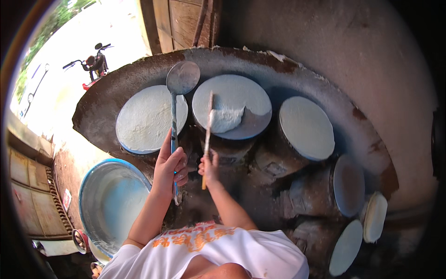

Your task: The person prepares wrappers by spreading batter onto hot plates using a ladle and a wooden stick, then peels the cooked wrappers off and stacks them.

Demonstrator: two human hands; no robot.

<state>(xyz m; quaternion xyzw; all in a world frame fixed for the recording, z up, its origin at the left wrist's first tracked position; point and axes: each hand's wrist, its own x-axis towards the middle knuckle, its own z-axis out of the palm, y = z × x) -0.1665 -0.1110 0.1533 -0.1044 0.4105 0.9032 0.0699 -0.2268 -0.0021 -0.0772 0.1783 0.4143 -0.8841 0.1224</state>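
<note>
In my left hand [172, 169] is the long handle of a metal ladle [184, 77]; its round bowl is raised between two griddles. My right hand [210, 169] grips a long, thin wooden spatula [207, 135]. The spatula's far end lies over the middle round griddle [258, 123], against a thick fold of white batter [226, 119]. A thin white layer coats the upper part of that griddle, while its lower right shows bare grey. On the left, another round griddle [151, 120] carries a rough, pale batter sheet. A smooth pale sheet covers the griddle [306, 128] to the right.
A large blue-rimmed basin [126, 162] of white liquid stands at my lower left. Curving right are a bare dark griddle [349, 186], a pale-covered one [346, 249] and a pale stack [375, 217]. A curved metal wall [232, 58] rises behind. A motorbike [95, 63] stands outside.
</note>
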